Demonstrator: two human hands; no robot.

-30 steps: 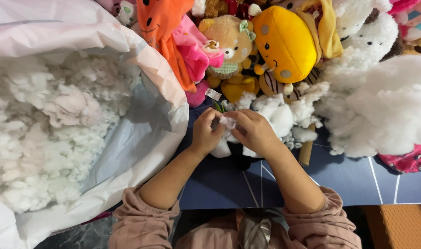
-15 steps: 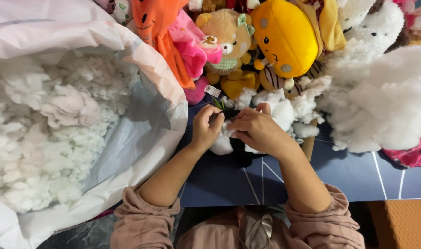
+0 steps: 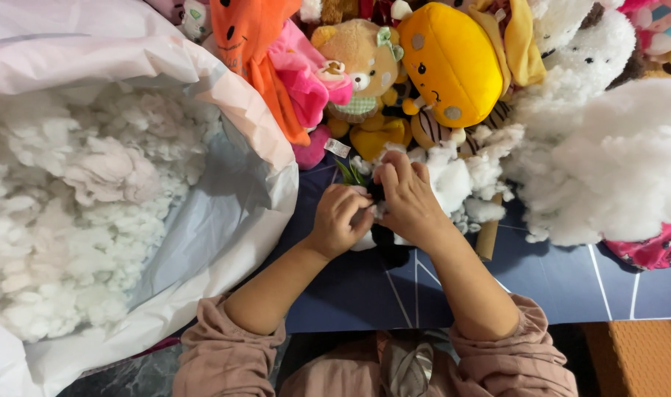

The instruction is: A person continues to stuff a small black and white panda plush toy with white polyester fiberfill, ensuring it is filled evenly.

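Pinching together, the left hand (image 3: pixel 339 220) and right hand (image 3: pixel 407 200) clench a small dark toy (image 3: pixel 383 239), mostly hidden, perhaps a plush being stuffed, just below the yellow plush (image 3: pixel 453 62) and right of the stuffing bag (image 3: pixel 225 242). Since half a second ago, the right fingers have shifted slightly forward over it.

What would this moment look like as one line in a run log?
left hand: gripping small black-and-white plush toy | right hand: pressing on same toy | left: bag of white stuffing | behind: yellow plush
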